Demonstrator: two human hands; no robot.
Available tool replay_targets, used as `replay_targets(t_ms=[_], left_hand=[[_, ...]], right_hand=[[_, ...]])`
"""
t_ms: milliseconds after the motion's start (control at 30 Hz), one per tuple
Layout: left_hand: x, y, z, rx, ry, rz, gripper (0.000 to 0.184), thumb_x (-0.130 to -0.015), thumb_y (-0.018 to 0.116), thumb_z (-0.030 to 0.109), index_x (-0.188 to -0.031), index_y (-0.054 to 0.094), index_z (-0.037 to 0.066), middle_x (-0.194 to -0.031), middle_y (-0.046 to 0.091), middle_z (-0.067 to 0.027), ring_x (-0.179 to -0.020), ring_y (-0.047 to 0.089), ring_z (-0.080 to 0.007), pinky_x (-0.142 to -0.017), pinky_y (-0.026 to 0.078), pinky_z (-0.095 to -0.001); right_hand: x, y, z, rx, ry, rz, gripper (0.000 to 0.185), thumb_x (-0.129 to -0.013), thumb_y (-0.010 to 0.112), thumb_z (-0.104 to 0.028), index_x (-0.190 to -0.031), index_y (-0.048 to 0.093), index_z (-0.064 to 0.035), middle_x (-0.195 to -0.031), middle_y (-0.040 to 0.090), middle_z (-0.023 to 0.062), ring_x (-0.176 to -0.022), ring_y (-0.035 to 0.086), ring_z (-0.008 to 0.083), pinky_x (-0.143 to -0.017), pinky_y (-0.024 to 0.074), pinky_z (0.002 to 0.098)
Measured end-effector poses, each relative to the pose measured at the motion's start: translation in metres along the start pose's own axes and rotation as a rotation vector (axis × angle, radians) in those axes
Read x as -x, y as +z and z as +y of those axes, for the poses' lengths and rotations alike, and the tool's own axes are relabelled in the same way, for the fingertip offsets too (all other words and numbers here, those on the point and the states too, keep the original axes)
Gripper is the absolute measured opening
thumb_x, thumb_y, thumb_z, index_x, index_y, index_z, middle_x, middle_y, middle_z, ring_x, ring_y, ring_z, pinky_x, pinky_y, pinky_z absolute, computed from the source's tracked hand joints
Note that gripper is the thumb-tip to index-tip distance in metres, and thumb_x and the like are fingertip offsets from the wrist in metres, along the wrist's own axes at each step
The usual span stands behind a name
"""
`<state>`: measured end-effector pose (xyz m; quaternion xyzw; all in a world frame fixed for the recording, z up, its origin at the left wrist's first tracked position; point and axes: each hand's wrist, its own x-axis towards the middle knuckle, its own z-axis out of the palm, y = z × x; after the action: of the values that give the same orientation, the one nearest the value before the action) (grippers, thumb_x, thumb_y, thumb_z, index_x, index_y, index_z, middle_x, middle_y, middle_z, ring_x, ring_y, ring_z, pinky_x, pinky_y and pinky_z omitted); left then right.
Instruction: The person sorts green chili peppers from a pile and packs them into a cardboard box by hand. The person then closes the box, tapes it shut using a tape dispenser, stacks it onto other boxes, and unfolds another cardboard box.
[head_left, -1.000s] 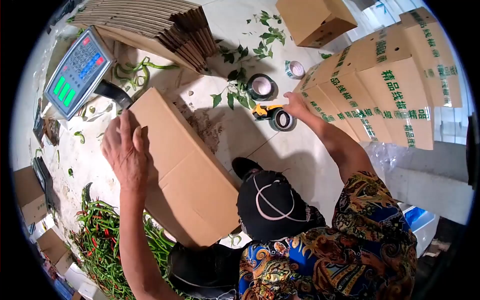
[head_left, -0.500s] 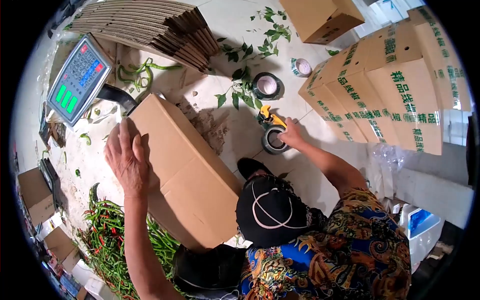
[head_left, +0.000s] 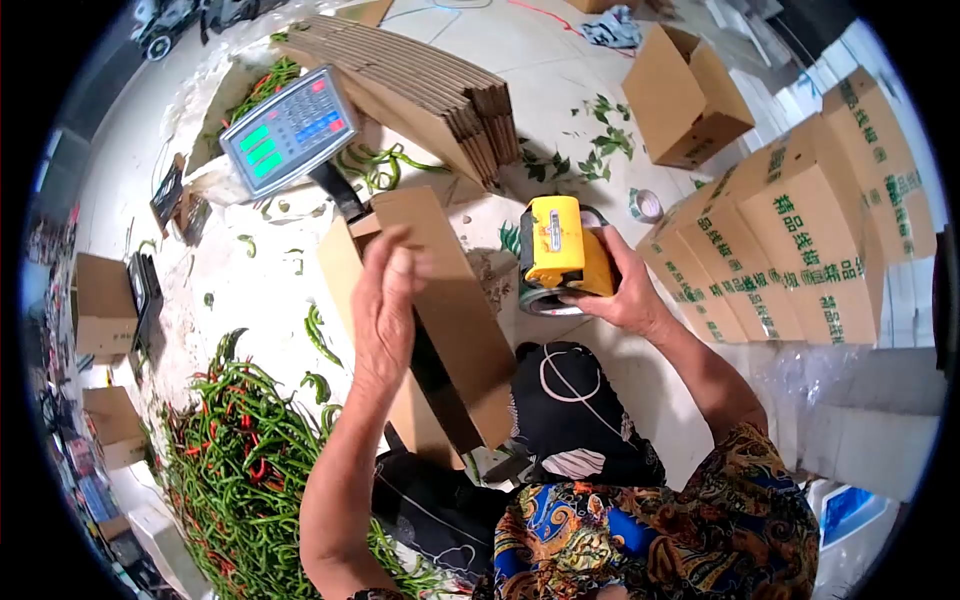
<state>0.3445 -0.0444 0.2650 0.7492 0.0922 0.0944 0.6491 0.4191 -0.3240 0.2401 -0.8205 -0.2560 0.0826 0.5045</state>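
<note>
My right hand (head_left: 630, 285) grips a yellow tape dispenser (head_left: 566, 240), lifted off the floor to the right of the carton. Part of the tape roll (head_left: 545, 303) shows beneath its yellow body. My left hand (head_left: 385, 320) is raised over the cardboard box (head_left: 455, 320), fingers stretched up and slightly blurred, holding nothing. A dark gap runs along the box between its long flaps, and its inside is mostly hidden. Beyond the box stands a scale display (head_left: 290, 130) on a dark post.
Green and red chili peppers (head_left: 250, 480) are heaped at the lower left. Flattened cartons (head_left: 410, 85) stand beyond the scale. Printed boxes (head_left: 790, 230) line the right side. A tape roll (head_left: 645, 205) and green leaves (head_left: 590, 150) lie on the floor.
My right hand has raised the tape dispenser from the floor. My left hand has come off the box's far end, and a gap now shows between the flaps. The view has shifted.
</note>
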Motion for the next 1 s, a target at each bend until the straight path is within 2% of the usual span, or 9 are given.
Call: replay_targets(t_ms=[67, 167, 200, 300, 433, 467, 600, 800, 1000], left_hand=[[0.020, 0.005, 0.026, 0.156, -0.156, -0.143, 0.067, -0.096, 0.042, 0.056, -0.132, 0.045, -0.001, -0.103, 0.062, -0.0104, -0.099, 0.058, -0.0172, -0.084, 0.049, -0.0308], [0.033, 0.010, 0.044, 0.218, -0.287, -0.202, 0.060, -0.096, 0.046, 0.054, -0.122, 0.049, 0.001, -0.095, 0.060, -0.0049, -0.088, 0.057, -0.0110, -0.072, 0.047, -0.0256], [0.035, 0.012, 0.048, 0.252, -0.329, -0.136, 0.051, -0.096, 0.051, 0.052, -0.107, 0.056, 0.002, -0.084, 0.059, -0.0010, -0.078, 0.054, -0.0077, -0.066, 0.043, -0.0228], [0.036, 0.004, 0.035, 0.292, -0.306, -0.182, 0.043, -0.096, 0.055, 0.046, -0.089, 0.058, 0.004, -0.073, 0.057, 0.0020, -0.067, 0.049, -0.0053, -0.061, 0.040, -0.0208], [0.038, -0.005, 0.014, 0.299, -0.250, -0.127, 0.033, -0.098, 0.057, 0.033, -0.081, 0.057, 0.005, -0.067, 0.055, 0.0027, -0.060, 0.045, -0.0041, -0.055, 0.037, -0.0194], [0.040, -0.009, 0.010, 0.349, -0.283, -0.145, 0.025, -0.099, 0.056, 0.027, -0.084, 0.058, 0.008, -0.071, 0.057, 0.0037, -0.065, 0.051, -0.0031, -0.060, 0.040, -0.0192], [0.043, -0.018, -0.002, 0.269, -0.344, -0.115, 0.020, -0.099, 0.056, 0.019, -0.084, 0.058, 0.006, -0.074, 0.061, 0.0012, -0.063, 0.054, -0.0039, -0.057, 0.043, -0.0192], [0.049, -0.032, -0.020, 0.356, -0.310, -0.121, 0.017, -0.098, 0.057, 0.016, -0.087, 0.061, 0.004, -0.074, 0.063, -0.0003, -0.062, 0.056, -0.0050, -0.056, 0.043, -0.0188], [0.065, -0.056, -0.011, 0.390, -0.220, 0.182, 0.019, -0.095, 0.059, 0.014, -0.083, 0.064, 0.001, -0.066, 0.059, -0.0002, -0.058, 0.053, -0.0058, -0.054, 0.045, -0.0216]], right_hand=[[-0.002, 0.005, -0.015, 0.096, -0.093, 0.007, 0.066, -0.064, 0.084, -0.010, -0.119, 0.048, -0.0039, -0.101, 0.065, 0.0138, -0.092, 0.066, 0.0225, -0.083, 0.0518, 0.0330], [-0.002, 0.017, -0.032, 0.150, -0.151, 0.011, 0.070, -0.061, 0.085, -0.008, -0.122, 0.049, -0.0082, -0.104, 0.066, 0.0127, -0.096, 0.067, 0.0273, -0.084, 0.0530, 0.0350], [-0.002, 0.020, -0.034, 0.156, -0.158, 0.005, 0.070, -0.061, 0.084, -0.007, -0.122, 0.049, -0.0080, -0.103, 0.066, 0.0125, -0.095, 0.067, 0.0276, -0.084, 0.0530, 0.0350], [-0.003, 0.027, -0.041, 0.199, -0.207, -0.019, 0.070, -0.059, 0.081, -0.001, -0.121, 0.049, -0.0066, -0.107, 0.064, 0.0134, -0.096, 0.066, 0.0304, -0.085, 0.0527, 0.0360], [-0.007, 0.040, -0.047, 0.264, -0.335, -0.019, 0.068, -0.057, 0.077, 0.003, -0.119, 0.050, -0.0049, -0.107, 0.062, 0.0136, -0.095, 0.065, 0.0326, -0.083, 0.0527, 0.0366], [-0.008, 0.042, -0.049, 0.276, -0.350, -0.026, 0.067, -0.057, 0.078, 0.003, -0.119, 0.050, -0.0047, -0.105, 0.062, 0.0133, -0.093, 0.065, 0.0323, -0.082, 0.0528, 0.0366], [-0.013, 0.053, -0.049, 0.285, -0.430, -0.072, 0.066, -0.057, 0.080, 0.001, -0.117, 0.051, -0.0044, -0.098, 0.062, 0.0128, -0.086, 0.064, 0.0306, -0.077, 0.0532, 0.0363], [-0.020, 0.063, -0.058, 0.340, -0.503, -0.096, 0.066, -0.058, 0.084, -0.004, -0.116, 0.053, -0.0046, -0.095, 0.061, 0.0132, -0.082, 0.064, 0.0298, -0.074, 0.0536, 0.0360], [-0.035, 0.074, -0.093, 0.264, -0.518, -0.218, 0.062, -0.063, 0.083, -0.009, -0.116, 0.052, -0.0037, -0.089, 0.061, 0.0122, -0.079, 0.064, 0.0292, -0.070, 0.0537, 0.0349]])
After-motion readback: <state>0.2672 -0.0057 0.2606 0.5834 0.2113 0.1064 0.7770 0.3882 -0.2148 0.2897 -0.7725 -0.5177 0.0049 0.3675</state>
